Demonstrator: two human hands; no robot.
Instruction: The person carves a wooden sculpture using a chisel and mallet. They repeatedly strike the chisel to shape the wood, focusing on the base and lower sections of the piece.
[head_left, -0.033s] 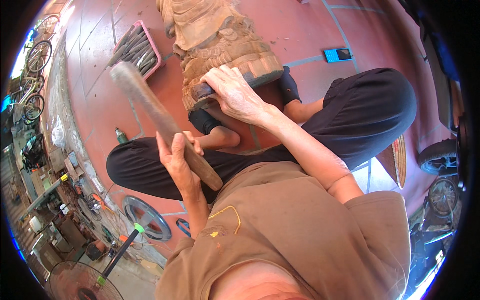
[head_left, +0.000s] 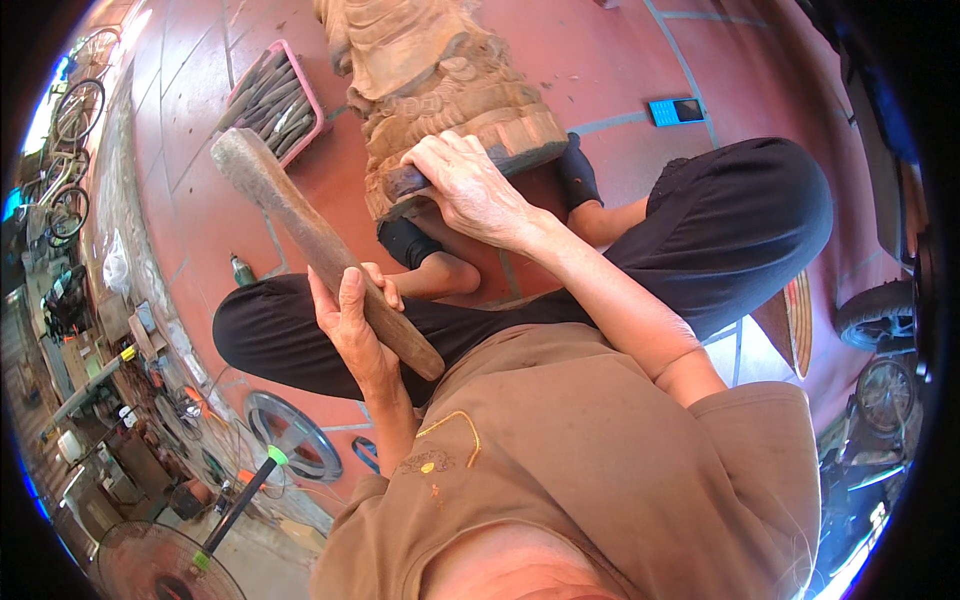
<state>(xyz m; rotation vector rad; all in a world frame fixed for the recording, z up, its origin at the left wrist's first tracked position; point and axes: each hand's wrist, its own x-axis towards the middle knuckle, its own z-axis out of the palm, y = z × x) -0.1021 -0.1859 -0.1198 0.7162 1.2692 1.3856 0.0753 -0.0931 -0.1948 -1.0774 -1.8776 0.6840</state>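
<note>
My left hand (head_left: 352, 325) is closed around the lower part of a wooden mallet (head_left: 290, 205), a long, worn club that widens toward its far end. The mallet slants up to the left, above my bent left leg and clear of the carving. A carved brown wooden statue (head_left: 440, 105) lies on the floor ahead, its base toward me between my feet. My right hand (head_left: 472, 190) grips the near edge of that base with bent fingers. A dark patch shows on the wood by the fingertips; whatever lies under the palm is hidden.
A pink basket (head_left: 318, 110) full of dark chisel-like tools sits left of the statue. A blue phone (head_left: 676, 111) lies on the red tiles to the right. A small bottle (head_left: 242, 270) stands by my left knee. A fan (head_left: 165, 565) and clutter line the lower left.
The mallet's wide end has shifted slightly left and down, and it looks sharp now where it was blurred. My right hand and the statue stay put.
</note>
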